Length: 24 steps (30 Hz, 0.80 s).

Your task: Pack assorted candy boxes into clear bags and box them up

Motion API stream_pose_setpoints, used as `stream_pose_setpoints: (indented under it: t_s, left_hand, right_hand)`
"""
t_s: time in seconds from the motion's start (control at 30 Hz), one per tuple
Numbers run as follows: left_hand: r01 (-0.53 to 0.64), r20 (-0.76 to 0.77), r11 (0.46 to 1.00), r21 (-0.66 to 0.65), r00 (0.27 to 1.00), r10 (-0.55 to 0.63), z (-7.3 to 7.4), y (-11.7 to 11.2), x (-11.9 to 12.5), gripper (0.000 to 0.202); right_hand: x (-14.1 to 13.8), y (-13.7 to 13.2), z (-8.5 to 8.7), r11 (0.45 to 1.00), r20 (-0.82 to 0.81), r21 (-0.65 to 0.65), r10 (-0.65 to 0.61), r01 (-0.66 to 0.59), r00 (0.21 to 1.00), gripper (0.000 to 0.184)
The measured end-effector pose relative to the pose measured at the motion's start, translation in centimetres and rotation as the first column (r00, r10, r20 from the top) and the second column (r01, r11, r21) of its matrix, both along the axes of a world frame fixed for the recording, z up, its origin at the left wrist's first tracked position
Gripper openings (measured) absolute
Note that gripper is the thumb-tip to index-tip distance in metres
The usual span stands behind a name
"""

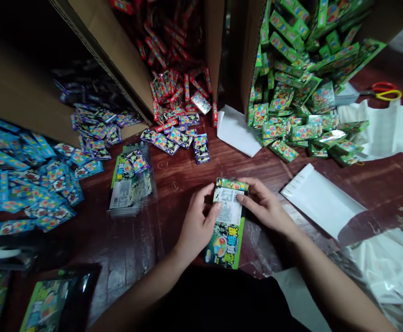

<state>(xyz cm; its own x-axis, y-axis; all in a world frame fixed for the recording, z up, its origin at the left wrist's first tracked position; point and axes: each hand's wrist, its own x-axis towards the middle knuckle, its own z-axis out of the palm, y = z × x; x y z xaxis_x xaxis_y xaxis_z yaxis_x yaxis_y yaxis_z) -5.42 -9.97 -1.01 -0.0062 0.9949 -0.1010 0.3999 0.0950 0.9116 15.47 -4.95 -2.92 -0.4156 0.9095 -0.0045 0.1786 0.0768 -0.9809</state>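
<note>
In front of my body, both hands hold a green-and-black printed candy pouch (pixel 225 240) with large yellow and blue characters and a white label panel. My left hand (pixel 199 221) grips its left edge, with the thumb lying on the front. On the opposite edge my right hand (pixel 263 205) has its thumb near the label and its fingers behind the top corner. A small green candy box (pixel 232 183) shows at the pouch's top end, between the hands. To the left lies a stack of similar pouches (pixel 125 191) with a purple candy box (pixel 137 160) on top.
Cardboard boxes (pixel 99 55) stand at the back, spilling red boxes (pixel 167 87), purple boxes (pixel 96 120) and green boxes (pixel 284 101). Blue boxes (pixel 38 180) heap at the left. A white envelope (pixel 321 196), scissors (pixel 383 91) and a black tape dispenser (pixel 21 253) lie around.
</note>
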Motion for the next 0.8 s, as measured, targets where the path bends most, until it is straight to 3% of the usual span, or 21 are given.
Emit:
stream_pose_setpoints:
  t_s: [0.1,0.3,0.37,0.43,0.53,0.7,0.8]
  left_hand:
    - [0.032,0.170,0.998,-0.060,0.985,-0.021,-1.0,-0.5,-0.9,0.032]
    - [0.068,0.235,0.986,-0.155,0.972,-0.030,-1.6,-1.0,-2.2,0.041]
    - [0.110,0.252,0.979,-0.173,0.966,-0.065,-1.2,-0.6,-2.6,0.039]
    - [0.138,0.252,0.975,-0.174,0.963,-0.091,-0.6,0.1,-2.9,0.034]
    - [0.131,0.233,0.980,-0.150,0.968,-0.094,0.0,1.2,-3.2,0.018]
    - [0.069,0.328,0.987,-0.142,0.944,-0.019,-0.3,2.3,-2.9,0.012]
    - [0.020,0.375,0.982,-0.189,0.925,0.053,-0.5,2.5,-2.6,0.019]
  right_hand:
    - [0.5,-0.3,-0.4,0.998,0.044,-0.057,0.038,-0.035,0.998,0.030]
    - [0.3,-1.6,-0.6,0.987,0.040,-0.139,0.083,-0.077,0.996,0.028]
    - [-0.1,-2.4,-0.6,0.989,-0.012,-0.145,-0.017,0.015,1.000,0.036]
    - [-0.7,-3.3,-0.6,0.967,-0.119,-0.180,-0.202,0.179,0.972,0.043]
    - [-1.3,-4.4,-0.6,0.914,-0.157,-0.248,-0.366,0.322,0.917,0.032]
    - [-1.3,-4.1,-0.3,0.941,-0.100,-0.195,-0.298,0.275,0.949,0.018]
    - [-1.0,-3.3,0.0,0.958,-0.139,-0.144,-0.266,0.246,0.954,0.030]
